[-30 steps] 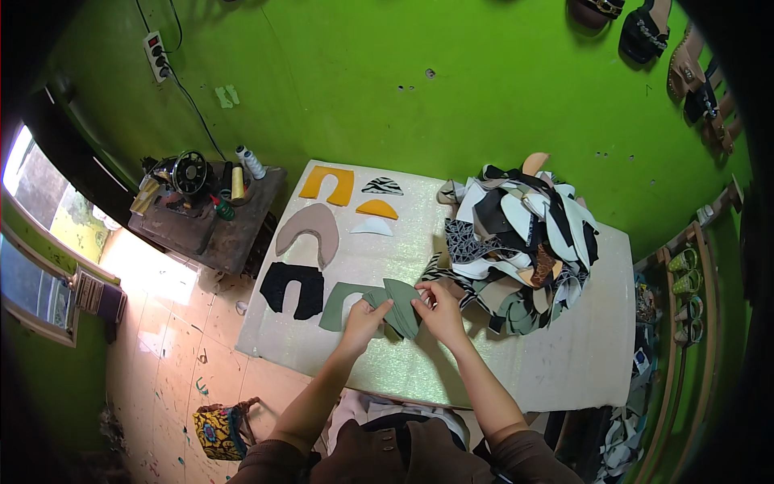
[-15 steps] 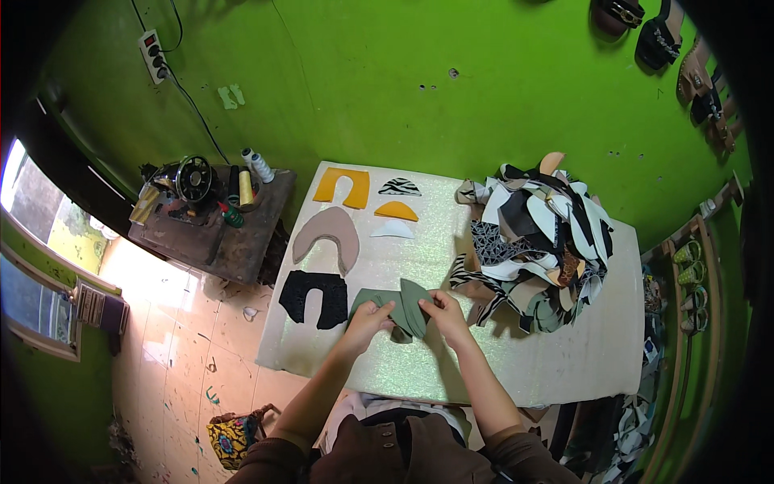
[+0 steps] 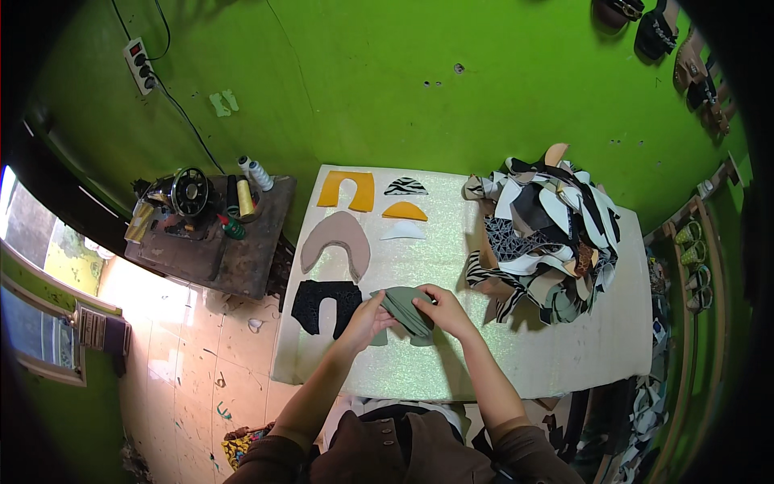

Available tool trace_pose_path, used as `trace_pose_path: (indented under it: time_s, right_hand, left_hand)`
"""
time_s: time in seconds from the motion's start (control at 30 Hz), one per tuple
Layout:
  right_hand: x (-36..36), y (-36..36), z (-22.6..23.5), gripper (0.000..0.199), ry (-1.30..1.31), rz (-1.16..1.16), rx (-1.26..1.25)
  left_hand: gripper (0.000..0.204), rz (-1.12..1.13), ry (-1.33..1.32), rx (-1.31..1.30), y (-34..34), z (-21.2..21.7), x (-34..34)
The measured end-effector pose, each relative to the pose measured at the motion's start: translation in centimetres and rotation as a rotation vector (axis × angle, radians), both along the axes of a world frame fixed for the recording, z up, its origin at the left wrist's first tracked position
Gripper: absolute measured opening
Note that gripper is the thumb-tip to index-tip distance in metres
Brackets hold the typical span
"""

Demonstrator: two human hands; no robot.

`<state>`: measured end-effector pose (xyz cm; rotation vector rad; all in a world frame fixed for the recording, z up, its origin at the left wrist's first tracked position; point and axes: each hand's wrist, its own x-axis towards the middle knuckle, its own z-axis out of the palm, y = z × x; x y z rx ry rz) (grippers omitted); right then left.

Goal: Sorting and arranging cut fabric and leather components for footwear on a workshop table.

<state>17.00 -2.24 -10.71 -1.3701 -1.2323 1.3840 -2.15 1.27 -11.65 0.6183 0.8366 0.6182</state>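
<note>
Between my two hands is a small stack of sage-green cut pieces (image 3: 409, 310), held just above the table near its front. My left hand (image 3: 367, 323) grips the stack's left side, thumb on top. On the right, the fingers of my right hand (image 3: 444, 311) pinch its edge. More green material shows below the stack, partly hidden by my hands. Close to my left hand lies a black textured U-shaped piece (image 3: 306, 306). Beyond it are a beige-pink U-shaped stack (image 3: 334, 230), a yellow U-shaped piece (image 3: 329, 190), and zebra (image 3: 406, 186), yellow (image 3: 405, 210) and white (image 3: 403, 231) half-moon pieces.
A tall heap of mixed cut scraps (image 3: 556, 234) covers the table's (image 3: 516, 363) right rear. To the left stands a sewing machine (image 3: 190, 192) on a dark stand (image 3: 258, 242) with thread spools (image 3: 260, 175). Sandals (image 3: 692, 256) hang on a rack at right.
The green pieces, fanned apart before, are now gathered into one overlapping stack. My left hand has shifted slightly, and the view has moved a little.
</note>
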Motion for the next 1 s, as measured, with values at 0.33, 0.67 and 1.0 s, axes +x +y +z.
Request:
trace_pose_path:
  time_s: [0.33,0.67,1.0]
  right_hand:
    - [-2.2,0.2,-0.1,0.028,-0.318,-0.079,0.129]
    - [-3.4,0.6,-0.9,0.027,-0.334,-0.161,0.176]
    - [-2.9,0.3,-1.4,0.019,-0.526,-0.274,0.496]
  left_hand:
    - [0.048,-0.015,-0.083,-0.096,0.7,-0.3,-1.7]
    - [0.047,0.04,-0.028,-0.088,2.3,-1.5,-1.3]
    - [0.046,0.043,-0.195,-0.274,3.1,-1.6,-0.1]
